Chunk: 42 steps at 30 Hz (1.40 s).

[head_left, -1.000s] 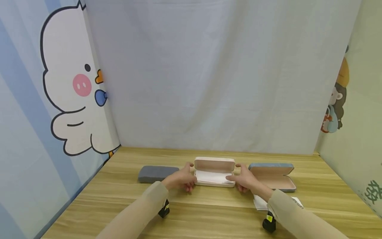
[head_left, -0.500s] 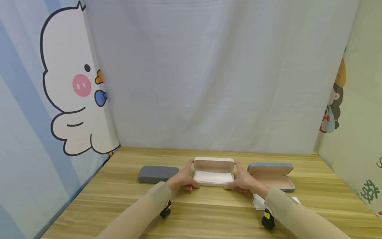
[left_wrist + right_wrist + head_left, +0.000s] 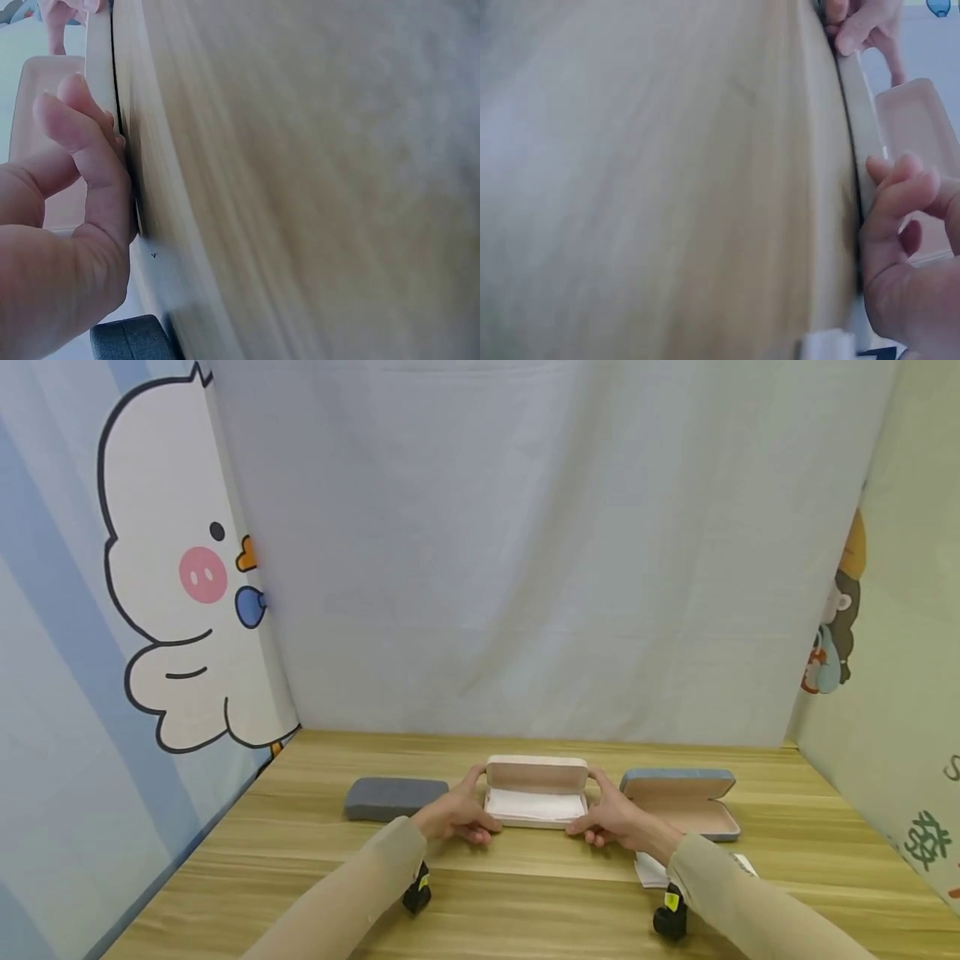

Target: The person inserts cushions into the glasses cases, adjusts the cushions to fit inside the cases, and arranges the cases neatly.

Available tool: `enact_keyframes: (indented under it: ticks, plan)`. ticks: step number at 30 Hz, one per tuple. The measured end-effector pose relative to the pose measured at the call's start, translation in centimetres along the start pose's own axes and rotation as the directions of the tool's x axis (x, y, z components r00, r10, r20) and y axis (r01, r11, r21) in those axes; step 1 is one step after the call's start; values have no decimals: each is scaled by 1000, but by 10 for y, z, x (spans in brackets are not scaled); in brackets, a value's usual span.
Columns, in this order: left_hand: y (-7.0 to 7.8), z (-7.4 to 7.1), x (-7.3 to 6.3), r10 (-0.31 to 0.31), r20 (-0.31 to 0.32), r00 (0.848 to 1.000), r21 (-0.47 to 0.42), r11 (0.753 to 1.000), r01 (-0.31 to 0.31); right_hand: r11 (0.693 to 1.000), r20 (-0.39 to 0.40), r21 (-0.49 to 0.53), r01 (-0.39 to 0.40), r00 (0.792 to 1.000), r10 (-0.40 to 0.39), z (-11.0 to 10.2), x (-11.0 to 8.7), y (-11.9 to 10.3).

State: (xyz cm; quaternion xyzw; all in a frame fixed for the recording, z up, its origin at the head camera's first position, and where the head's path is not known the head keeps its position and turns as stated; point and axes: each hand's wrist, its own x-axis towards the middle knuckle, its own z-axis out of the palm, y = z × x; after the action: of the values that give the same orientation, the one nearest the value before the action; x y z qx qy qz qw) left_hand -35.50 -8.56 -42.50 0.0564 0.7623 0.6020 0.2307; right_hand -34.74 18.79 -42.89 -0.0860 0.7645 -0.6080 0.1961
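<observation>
Three oblong cases stand in a row on the wood-grain table (image 3: 525, 914); I log them left to right. First, a closed grey-blue case (image 3: 396, 799), rounded, its surface matt like fabric. Next, the left hand (image 3: 461, 814), thumb at the front edge and forefinger beside the lid, gripping the left end of an open white hard-shell case (image 3: 536, 777), lining smooth and pinkish; a flat white sheet (image 3: 536, 804) lies in its base. The right hand (image 3: 621, 817) grips the opposite end likewise. Then an open blue case (image 3: 678, 789), beige-lined, with white papery sheets (image 3: 651, 870) in front, partly hidden. I read the white case's long axis as left-right, lid raised at the back, mouth facing the person.
</observation>
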Motion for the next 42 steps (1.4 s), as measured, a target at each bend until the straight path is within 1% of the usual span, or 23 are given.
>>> enact_keyframes:
  ticks: [3, 9, 21, 30, 33, 37, 42]
  plan:
    - [0, 1, 1, -7, 2, 1000, -17, 1000, 7, 999, 7, 39, 0, 1000, 0, -1, 1, 2]
    - [-1, 0, 2, -11, -4, 1000, -18, 1000, 11, 999, 9, 43, 6, 1000, -7, -2, 3, 5]
    - [0, 1, 0, -4, 1, 1000, -23, 1000, 4, 999, -8, 25, 32, 999, -32, -1, 1, 7]
    - [-1, 3, 3, 12, -5, 1000, -19, 1000, -12, 998, -37, 21, 57, 998, -56, 2, 0, 10]
    - [0, 4, 2, 16, -7, 1000, -15, 1000, -16, 998, -39, 13, 61, 997, -61, 2, 0, 11]
    - [1, 5, 1, 14, -10, 1000, -15, 1000, -14, 997, -23, 7, 78, 997, -77, 2, -1, 11]
    - [1, 5, 1, 20, -7, 1000, -21, 1000, -20, 996, -18, 4, 93, 995, -93, 2, 0, 9]
